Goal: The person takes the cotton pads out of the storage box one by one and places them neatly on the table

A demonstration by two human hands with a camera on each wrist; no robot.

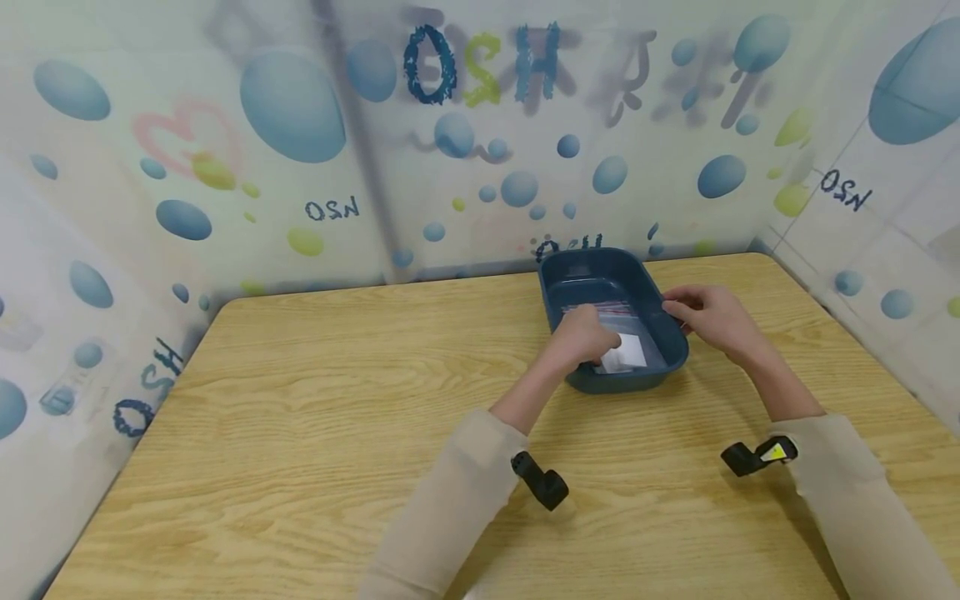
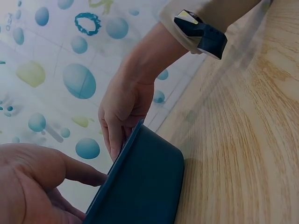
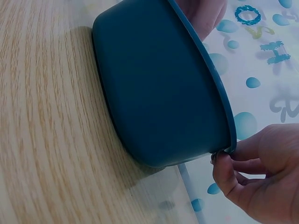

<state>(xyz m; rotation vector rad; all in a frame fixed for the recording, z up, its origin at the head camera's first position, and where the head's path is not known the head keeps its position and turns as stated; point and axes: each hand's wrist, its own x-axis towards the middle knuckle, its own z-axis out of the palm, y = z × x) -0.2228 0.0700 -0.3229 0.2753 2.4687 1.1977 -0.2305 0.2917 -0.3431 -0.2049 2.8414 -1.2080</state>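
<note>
A dark blue plastic bin (image 1: 622, 383) sits on the table near its back edge. Inside it lie clear plastic bags (image 1: 615, 312) with red lines along their edges, and a white flat piece (image 1: 633, 352) at the near end. My left hand (image 1: 583, 335) reaches over the bin's near left side, its thumb over the white piece; the other fingertips are hidden. In the left wrist view, the left hand (image 2: 37, 186) has its fingers past the rim. At the bin's right side, my right hand (image 1: 711, 317) pinches the rim, and the right wrist view shows its thumb and finger (image 3: 224, 175) at that corner.
The wooden table (image 1: 300, 433) extends to the left and in front of the bin. A patterned wall covering (image 1: 487, 167) stands right behind the table's back edge and along both sides. Each sleeve carries a small black camera mount (image 1: 540, 482).
</note>
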